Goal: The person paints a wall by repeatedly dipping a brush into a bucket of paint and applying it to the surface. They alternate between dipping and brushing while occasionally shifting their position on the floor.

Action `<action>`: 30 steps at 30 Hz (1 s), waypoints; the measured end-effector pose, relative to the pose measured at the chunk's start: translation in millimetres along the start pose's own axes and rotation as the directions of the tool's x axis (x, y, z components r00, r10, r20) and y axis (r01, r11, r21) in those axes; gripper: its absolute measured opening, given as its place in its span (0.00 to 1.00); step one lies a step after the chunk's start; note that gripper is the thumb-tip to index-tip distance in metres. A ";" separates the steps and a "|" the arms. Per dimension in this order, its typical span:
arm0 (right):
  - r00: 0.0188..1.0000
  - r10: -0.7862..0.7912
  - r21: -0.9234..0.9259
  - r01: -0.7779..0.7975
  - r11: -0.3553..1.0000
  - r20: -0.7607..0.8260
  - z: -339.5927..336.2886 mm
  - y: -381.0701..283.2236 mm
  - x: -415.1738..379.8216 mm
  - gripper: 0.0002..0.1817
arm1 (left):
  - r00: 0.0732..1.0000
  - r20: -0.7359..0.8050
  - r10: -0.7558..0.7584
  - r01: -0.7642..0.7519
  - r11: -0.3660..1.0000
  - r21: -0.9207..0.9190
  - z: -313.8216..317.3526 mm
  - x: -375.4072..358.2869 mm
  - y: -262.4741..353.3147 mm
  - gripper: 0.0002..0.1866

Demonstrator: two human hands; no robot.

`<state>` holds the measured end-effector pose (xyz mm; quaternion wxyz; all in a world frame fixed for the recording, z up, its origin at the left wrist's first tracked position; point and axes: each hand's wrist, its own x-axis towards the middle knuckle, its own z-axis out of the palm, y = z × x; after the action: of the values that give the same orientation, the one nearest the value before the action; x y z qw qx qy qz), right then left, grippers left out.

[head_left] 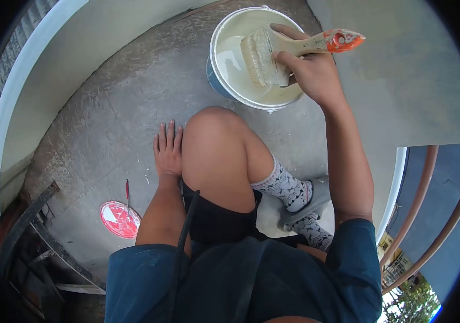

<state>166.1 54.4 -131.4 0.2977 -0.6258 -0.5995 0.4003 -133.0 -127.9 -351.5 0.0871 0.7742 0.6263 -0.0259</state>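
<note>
My right hand (313,70) is closed around a wide paintbrush (265,58), thumb on the near side of its base. Its pale bristles point left over a bucket (213,51), and the worn orange-red handle tip sticks out to the right. Whitish liquid paint (229,75) lies inside the bucket, which has a white rim and a blue lower wall. Beside my bent knee (216,137), my left hand (168,151) rests with fingers stretched out toward the bucket, over the concrete floor. It holds nothing.
A red and white round lid (117,219) lies on the floor (95,156) at left, a thin red-handled tool (127,192) across it. A low curved wall (52,81) bounds the left and far side. Dark metal framework (60,250) stands lower left; brown railings (424,188) run at right.
</note>
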 end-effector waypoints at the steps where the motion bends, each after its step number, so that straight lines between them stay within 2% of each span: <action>1: 1.000 0.002 -0.002 -0.002 1.000 0.007 5.2 5.8 4.6 0.26 | 1.000 0.004 -0.006 0.006 1.000 -0.003 -1.3 0.1 0.4 0.29; 3: 0.994 0.022 -0.151 -0.006 0.989 0.106 15.0 13.9 11.3 0.26 | 1.000 -0.015 -0.002 0.001 0.999 -0.041 -3.5 0.1 1.6 0.29; 7: 0.993 0.057 -0.255 -0.028 0.967 0.105 29.6 20.6 22.3 0.26 | 1.000 0.001 -0.006 0.006 0.999 -0.032 -2.6 0.2 1.3 0.29; 10: 0.988 0.124 -0.252 -0.097 0.963 0.094 34.6 31.7 32.8 0.28 | 1.000 -0.016 -0.005 0.004 0.999 -0.046 -1.3 -0.8 0.1 0.29; 13: 0.992 0.088 -0.261 -0.061 0.964 0.093 39.8 37.9 38.2 0.27 | 1.000 0.015 -0.014 0.014 0.999 -0.037 0.0 -0.4 -0.2 0.29; 16: 0.979 0.155 -0.284 -0.113 0.952 0.131 42.1 35.7 39.4 0.28 | 1.000 0.014 -0.015 0.016 0.999 -0.044 -0.3 -0.9 0.2 0.29; 22: 0.982 0.136 -0.335 -0.084 0.938 0.134 45.1 39.2 42.1 0.28 | 1.000 0.022 -0.019 0.019 0.999 -0.036 -1.8 0.3 0.6 0.29; 25: 0.977 0.169 -0.280 -0.126 0.952 0.134 44.1 40.1 40.3 0.29 | 0.999 0.033 -0.024 0.025 0.999 -0.025 -2.6 0.2 1.4 0.29; 29: 0.979 0.148 -0.310 -0.099 0.946 0.139 43.8 44.8 41.5 0.29 | 1.000 0.021 -0.020 0.021 1.000 -0.010 -2.0 -0.1 1.1 0.29; 30: 0.967 0.201 -0.287 -0.151 0.946 0.155 42.6 40.6 41.5 0.29 | 1.000 0.010 -0.017 0.017 1.000 -0.010 -2.0 0.0 1.2 0.30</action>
<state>148.7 86.6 -193.4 0.1155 -0.6727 -0.6152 0.3946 -132.0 -127.8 -349.4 0.0938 0.7682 0.6327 -0.0275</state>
